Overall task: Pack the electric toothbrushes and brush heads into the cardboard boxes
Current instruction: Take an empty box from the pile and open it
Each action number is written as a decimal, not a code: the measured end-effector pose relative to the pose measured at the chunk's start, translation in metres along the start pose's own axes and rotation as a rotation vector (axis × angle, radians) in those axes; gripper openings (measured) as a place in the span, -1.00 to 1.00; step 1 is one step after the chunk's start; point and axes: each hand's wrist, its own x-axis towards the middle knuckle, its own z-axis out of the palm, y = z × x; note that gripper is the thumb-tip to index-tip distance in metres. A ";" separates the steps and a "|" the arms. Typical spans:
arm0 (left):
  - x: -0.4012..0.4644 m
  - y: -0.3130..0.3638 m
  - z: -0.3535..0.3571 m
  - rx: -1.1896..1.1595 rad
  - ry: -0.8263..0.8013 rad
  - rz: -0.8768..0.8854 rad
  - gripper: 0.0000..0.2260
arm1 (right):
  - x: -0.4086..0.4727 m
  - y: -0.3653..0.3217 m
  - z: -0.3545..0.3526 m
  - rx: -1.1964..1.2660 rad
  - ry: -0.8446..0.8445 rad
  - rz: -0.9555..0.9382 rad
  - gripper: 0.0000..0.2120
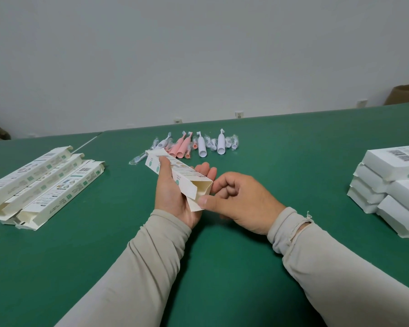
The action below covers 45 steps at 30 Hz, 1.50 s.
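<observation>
Fingers of the left hand (172,197) wrap around a long cardboard box (178,175), its open end facing the right hand (241,204), whose thumb and curled fingers pinch the end flap; toothbrushes (191,145) lie well beyond the fingertips.

You have one long white cardboard box (178,172) raised off the green surface (281,161), its near end open with the flap hanging. Beyond it lie pink toothbrushes (180,148), white toothbrushes (201,147) and wrapped brush heads (232,141). Open boxes (40,182) lie left; closed boxes (387,185) stack right.
</observation>
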 end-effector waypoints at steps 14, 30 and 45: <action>-0.003 -0.011 0.005 0.099 -0.030 -0.018 -0.37 | 0.001 0.005 0.002 -0.134 0.196 -0.002 -0.43; -0.009 -0.002 0.016 0.052 0.036 0.061 -0.41 | 0.002 -0.001 -0.001 -0.299 0.352 -0.236 -0.75; 0.000 -0.008 0.009 -0.013 -0.167 0.026 -0.30 | -0.004 -0.004 0.003 -0.499 0.310 -0.484 -0.94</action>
